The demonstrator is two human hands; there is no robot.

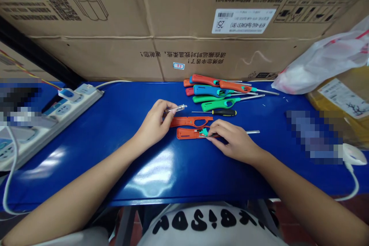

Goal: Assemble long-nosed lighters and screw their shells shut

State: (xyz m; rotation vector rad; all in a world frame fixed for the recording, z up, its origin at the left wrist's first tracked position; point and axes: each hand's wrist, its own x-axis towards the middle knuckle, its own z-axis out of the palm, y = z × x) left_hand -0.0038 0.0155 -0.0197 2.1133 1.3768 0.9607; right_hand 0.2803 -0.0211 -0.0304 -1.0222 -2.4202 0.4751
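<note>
My left hand (157, 121) is closed around a small clear fuel tank (180, 108) with a metallic tip. Below it lies one half of an orange lighter shell (188, 121), its trigger loop toward the right. The other orange half (183, 134) lies open-side up nearer to me, with a green trigger (204, 132) and small inner parts in it. From that half a metal tube (253, 132) runs out to the right, under my right hand (232, 138). The right fingertips are pinched together at the trigger; what they grip is hidden.
Just beyond the shells lies a yellow-and-black screwdriver (225, 112). Several assembled lighters (216, 103) are piled against the cardboard box (115, 57). A power strip (66, 109) with cables stands at left; a plastic bag (319, 61) and blurred items are at right.
</note>
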